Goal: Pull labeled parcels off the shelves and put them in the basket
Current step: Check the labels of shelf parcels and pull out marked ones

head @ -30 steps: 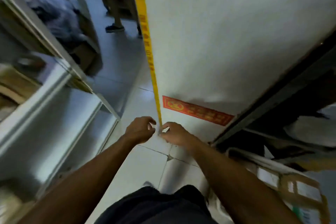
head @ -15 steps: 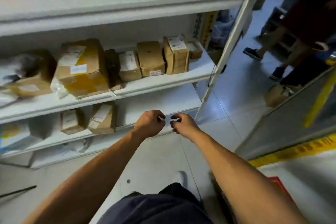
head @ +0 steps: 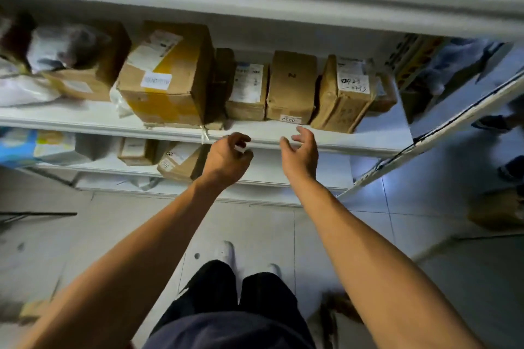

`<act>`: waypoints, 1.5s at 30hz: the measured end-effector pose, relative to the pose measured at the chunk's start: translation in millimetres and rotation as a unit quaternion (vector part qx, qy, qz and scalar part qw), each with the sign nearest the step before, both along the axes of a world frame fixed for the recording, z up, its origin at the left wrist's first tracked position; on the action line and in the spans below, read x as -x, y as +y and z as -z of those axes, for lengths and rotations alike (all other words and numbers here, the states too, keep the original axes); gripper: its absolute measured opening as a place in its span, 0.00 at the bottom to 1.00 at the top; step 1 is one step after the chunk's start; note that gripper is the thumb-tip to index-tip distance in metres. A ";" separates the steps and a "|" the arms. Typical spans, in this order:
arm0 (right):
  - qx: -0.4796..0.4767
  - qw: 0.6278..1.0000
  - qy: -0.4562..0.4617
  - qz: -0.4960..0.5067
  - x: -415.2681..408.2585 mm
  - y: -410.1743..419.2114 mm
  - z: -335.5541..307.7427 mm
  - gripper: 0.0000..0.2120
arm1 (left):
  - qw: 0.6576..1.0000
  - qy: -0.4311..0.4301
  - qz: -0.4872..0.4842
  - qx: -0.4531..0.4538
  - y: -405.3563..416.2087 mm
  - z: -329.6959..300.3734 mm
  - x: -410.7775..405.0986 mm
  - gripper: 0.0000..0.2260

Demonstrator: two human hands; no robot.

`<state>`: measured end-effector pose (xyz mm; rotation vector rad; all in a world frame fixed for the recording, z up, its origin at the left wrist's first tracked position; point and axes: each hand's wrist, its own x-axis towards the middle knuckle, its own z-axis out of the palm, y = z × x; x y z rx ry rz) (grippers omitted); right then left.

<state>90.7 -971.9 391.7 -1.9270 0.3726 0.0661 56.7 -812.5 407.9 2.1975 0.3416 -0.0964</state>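
Both hands hover empty before the shelf (head: 334, 139): left grip (head: 228, 154) loosely curled, right grip (head: 302, 151) released (fingers spread). Just beyond the right grip stands a labeled box (head: 292, 88).

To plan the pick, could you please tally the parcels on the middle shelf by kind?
Cardboard boxes: 7
Plastic bags: at least 3 (the far left is blurred)
Total: at least 10

arms bare, no sleeves | top (head: 226, 331) dark blue, perhaps navy | trousers (head: 241, 289) black | shoes (head: 224, 252) white
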 end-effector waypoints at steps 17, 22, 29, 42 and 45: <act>-0.065 0.964 0.000 0.259 -97.0 28.2 40.4 0.28 | 0.992 -0.115 0.001 0.047 -27.7 31.1 -107.8 0.26; -0.063 0.967 0.024 0.245 -101.2 25.0 34.6 0.26 | 0.984 -0.138 0.046 -0.101 -30.5 40.9 -109.1 0.31; -0.073 0.969 0.041 0.232 -91.2 4.4 21.7 0.24 | 0.974 -0.132 0.047 -0.179 -36.4 44.4 -97.3 0.28; -0.126 0.965 0.204 0.101 -104.6 -19.8 2.4 0.42 | 0.985 -0.105 -0.113 0.074 -57.7 27.4 -94.7 0.24; -0.141 0.966 0.202 0.080 -106.0 -23.5 3.0 0.42 | 0.976 -0.083 -0.152 0.135 -56.2 27.6 -100.3 0.22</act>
